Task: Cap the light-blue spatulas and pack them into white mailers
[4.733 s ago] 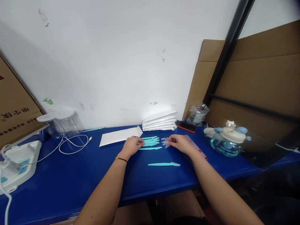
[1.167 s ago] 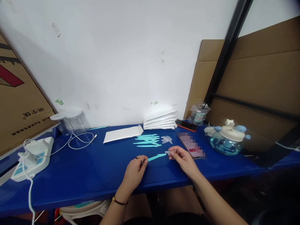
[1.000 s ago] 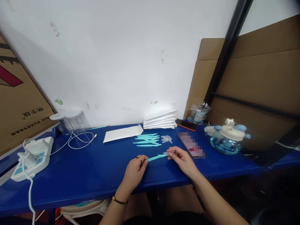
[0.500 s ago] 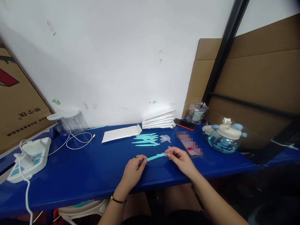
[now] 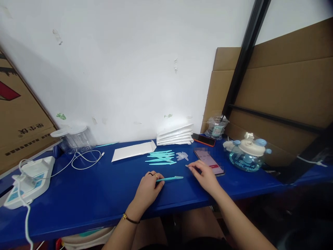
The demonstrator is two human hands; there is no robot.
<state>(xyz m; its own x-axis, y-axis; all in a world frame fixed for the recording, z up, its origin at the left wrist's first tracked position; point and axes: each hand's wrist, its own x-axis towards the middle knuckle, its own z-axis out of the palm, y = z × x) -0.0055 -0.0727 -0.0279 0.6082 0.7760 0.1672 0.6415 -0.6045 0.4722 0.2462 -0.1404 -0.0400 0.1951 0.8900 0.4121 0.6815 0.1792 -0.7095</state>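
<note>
My left hand (image 5: 148,187) is closed on the handle of a turquoise eyebrow razor (image 5: 170,178), whose head points right, low over the blue tabletop. At the fingertips of my right hand (image 5: 204,175), pinched together, is a small clear plastic cap (image 5: 187,166). The right hand is apart from the razor, beside a phone. Beyond my hands lies a loose pile of turquoise razors (image 5: 160,158), with a little heap of clear caps (image 5: 181,156) to its right.
Behind the pile are a white envelope (image 5: 132,151) and a stack of white packets (image 5: 174,136). A lit phone (image 5: 214,166), an orange-edged phone (image 5: 204,139) and a water bottle (image 5: 247,156) stand right. A power strip (image 5: 39,187) with cables and clear jars (image 5: 78,140) are left.
My right hand has moved off the razor's head, slightly right and away from me, to the small clear cap. My left hand still holds the razor, now lying more level.
</note>
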